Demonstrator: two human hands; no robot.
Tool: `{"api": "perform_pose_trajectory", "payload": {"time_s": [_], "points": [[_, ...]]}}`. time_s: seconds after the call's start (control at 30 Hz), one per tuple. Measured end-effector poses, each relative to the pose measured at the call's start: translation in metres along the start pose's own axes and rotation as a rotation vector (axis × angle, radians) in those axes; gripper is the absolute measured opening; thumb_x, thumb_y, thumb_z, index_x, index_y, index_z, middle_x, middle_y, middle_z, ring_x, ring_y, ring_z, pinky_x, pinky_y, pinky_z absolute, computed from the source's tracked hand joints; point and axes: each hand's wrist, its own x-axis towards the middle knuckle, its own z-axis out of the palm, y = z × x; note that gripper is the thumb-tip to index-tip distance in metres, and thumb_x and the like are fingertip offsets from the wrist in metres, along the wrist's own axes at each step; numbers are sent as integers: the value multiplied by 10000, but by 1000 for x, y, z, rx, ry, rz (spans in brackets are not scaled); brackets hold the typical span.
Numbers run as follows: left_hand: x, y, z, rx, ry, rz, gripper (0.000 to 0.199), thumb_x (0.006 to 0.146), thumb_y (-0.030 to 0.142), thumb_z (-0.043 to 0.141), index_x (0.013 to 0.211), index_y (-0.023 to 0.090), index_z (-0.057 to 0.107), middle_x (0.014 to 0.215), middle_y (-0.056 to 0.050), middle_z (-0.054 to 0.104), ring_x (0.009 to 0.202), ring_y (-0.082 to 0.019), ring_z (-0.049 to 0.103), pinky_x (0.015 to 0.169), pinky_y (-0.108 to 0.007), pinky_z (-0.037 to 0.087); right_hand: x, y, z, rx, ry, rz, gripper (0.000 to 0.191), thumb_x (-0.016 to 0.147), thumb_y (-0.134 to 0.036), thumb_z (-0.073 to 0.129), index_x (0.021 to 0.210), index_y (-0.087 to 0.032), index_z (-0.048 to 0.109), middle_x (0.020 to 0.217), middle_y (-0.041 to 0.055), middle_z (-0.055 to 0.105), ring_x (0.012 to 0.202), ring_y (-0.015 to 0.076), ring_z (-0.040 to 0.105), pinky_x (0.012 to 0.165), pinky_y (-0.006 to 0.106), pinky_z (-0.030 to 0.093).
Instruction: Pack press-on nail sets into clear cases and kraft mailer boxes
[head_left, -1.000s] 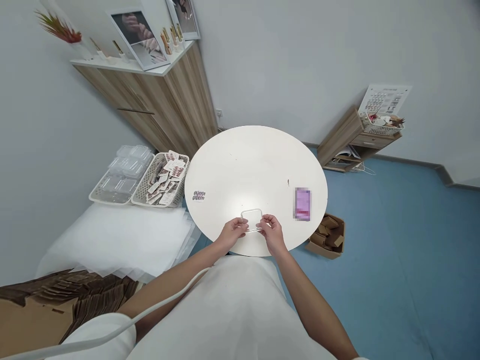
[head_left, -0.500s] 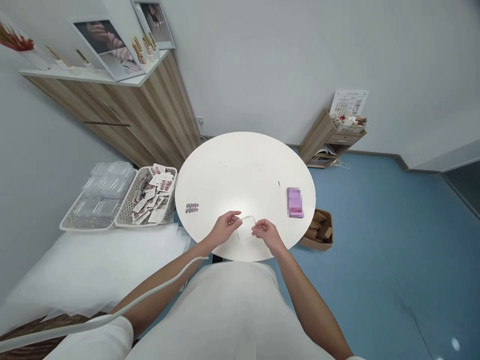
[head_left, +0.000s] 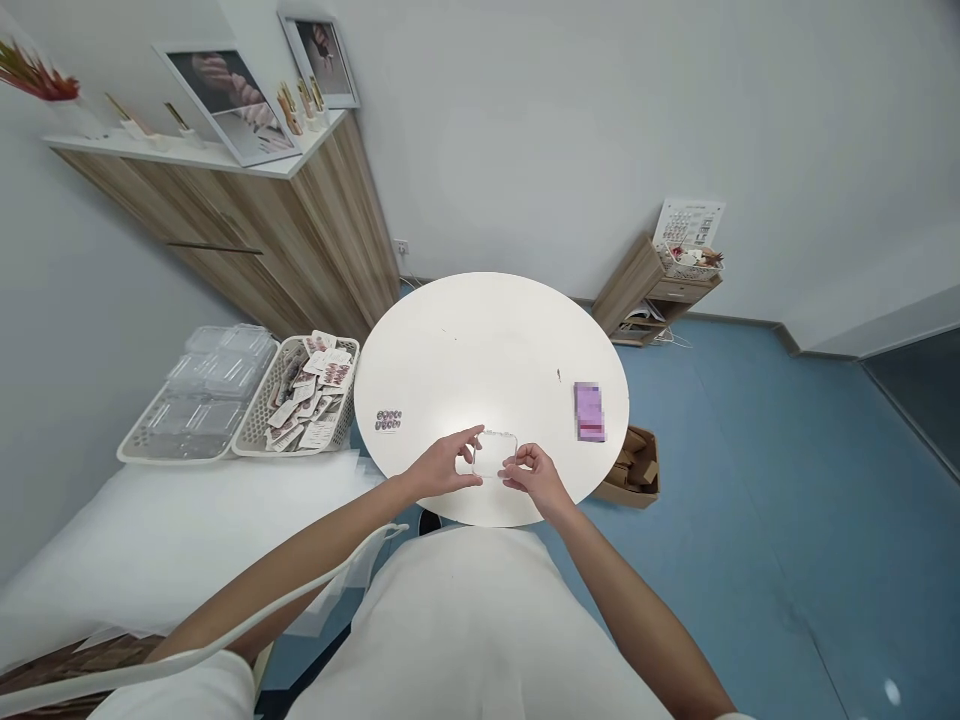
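A clear, thin-rimmed rectangular plastic case point(head_left: 495, 455) is held between both hands over the near part of the round white table point(head_left: 487, 320). My left hand point(head_left: 448, 464) grips its left side, thumb at the near corner and fingers at the far one. On the right edge, my right hand point(head_left: 534, 475) pinches it with curled fingers. A small card with two rows of dark nail-like pieces point(head_left: 388, 420) lies to the left on the table. At the right sits a purple, pixelated rectangular item point(head_left: 589, 411), with a tiny dark reddish piece point(head_left: 559, 375) near it.
Left of the table stand a white basket of printed cards point(head_left: 300, 400) and one of clear plastic boxes point(head_left: 217, 385). A cardboard box point(head_left: 634, 470) is on the floor at right. A pale cable point(head_left: 277, 605) crosses my left arm.
My left hand has turned and spread around the case's left side, its thumb now at the near corner. The case looks squarer to the view. The view has shifted slightly.
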Motion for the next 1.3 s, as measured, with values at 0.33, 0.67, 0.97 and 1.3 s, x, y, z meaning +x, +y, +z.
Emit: {"api": "perform_pose_trajectory", "payload": {"time_s": [0.33,0.67,0.97,1.3], "points": [[5,17,5,-97,31,20,740,557,299,707,1237,242,420,891,-29,567,688,-125,529,713,-283,445,-9,-15,-21,-628,-147,-479,594,610,-257,686,1151,-304,447,1375,74,299,944,200,581,865,422,442],[2,13,26,-261,5,-52,728,570,273,709,1232,221,410,832,-13,556,677,-115,532,696,-290,461,-6,-11,-31,-708,-122,-587,403,594,-265,675,980,-240,561,1169,99,531,1140,273,457,848,405,439],[-5,18,37,-406,11,-172,752,512,243,759,1189,216,433,826,-11,538,716,-121,535,693,-295,455,-6,-20,-37,-604,-156,-541,394,540,-261,686,908,-226,549,1125,82,547,823,192,604,746,355,492],[1,16,34,-683,77,-394,601,599,234,705,1147,184,463,871,-42,596,698,-112,577,689,-298,446,1,-31,-33,-536,-149,-427,351,529,-283,721,838,-227,565,1135,63,524,823,182,599,785,368,468]]}}
